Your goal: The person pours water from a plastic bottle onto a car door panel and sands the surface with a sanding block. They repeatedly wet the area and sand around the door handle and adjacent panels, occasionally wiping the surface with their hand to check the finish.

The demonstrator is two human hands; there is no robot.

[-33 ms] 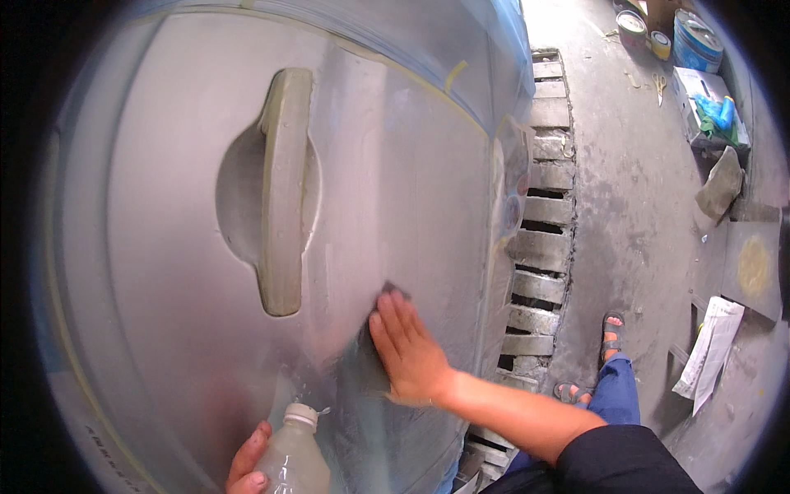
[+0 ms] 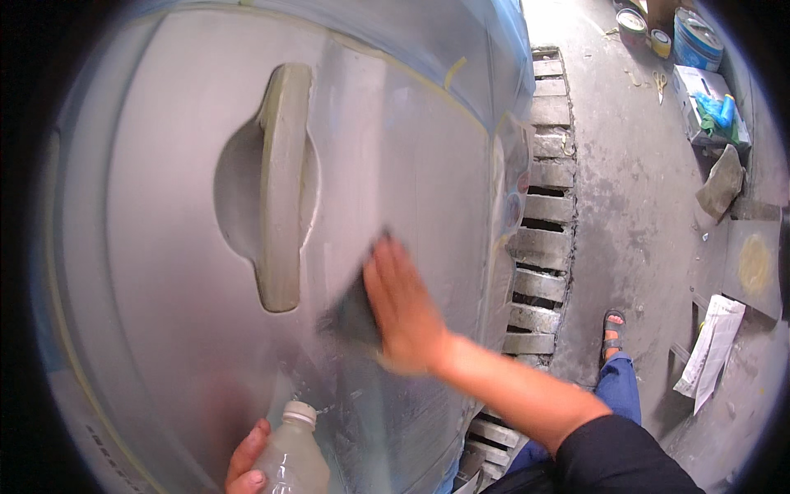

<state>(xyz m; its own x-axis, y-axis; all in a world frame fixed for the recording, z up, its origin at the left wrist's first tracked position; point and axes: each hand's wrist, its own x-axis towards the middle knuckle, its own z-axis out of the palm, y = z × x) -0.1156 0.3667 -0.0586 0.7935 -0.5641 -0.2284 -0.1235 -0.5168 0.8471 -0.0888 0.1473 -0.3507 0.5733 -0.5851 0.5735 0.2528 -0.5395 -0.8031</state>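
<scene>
My right hand (image 2: 405, 309) lies flat against a grey, wet car door panel (image 2: 436, 206), fingers together and slightly blurred. Under it is a dark piece of sandpaper (image 2: 354, 311), its corner poking out past the fingertips. Low in the picture, my left hand (image 2: 248, 461) is wrapped round a translucent plastic bottle (image 2: 298, 457) with a white cap; the bottle's base and most of that hand are cut off by the lower edge. A little liquid shows by the cap and on the panel. The dull, unpainted-looking door handle (image 2: 284, 189) stands left of my right hand.
Blue-tinted masking film (image 2: 428, 37) and yellow tape edge the panel. A slatted floor grate (image 2: 547, 177) runs along the right. Beyond it are tins (image 2: 632, 26), a blue bucket (image 2: 698, 41), scissors (image 2: 659, 86), a box (image 2: 699, 90) and folded paper (image 2: 712, 350). My sandalled foot (image 2: 613, 331) is on the floor.
My right hand has slid upward along the panel with the sandpaper under it. My left hand and the bottle have stayed almost in place.
</scene>
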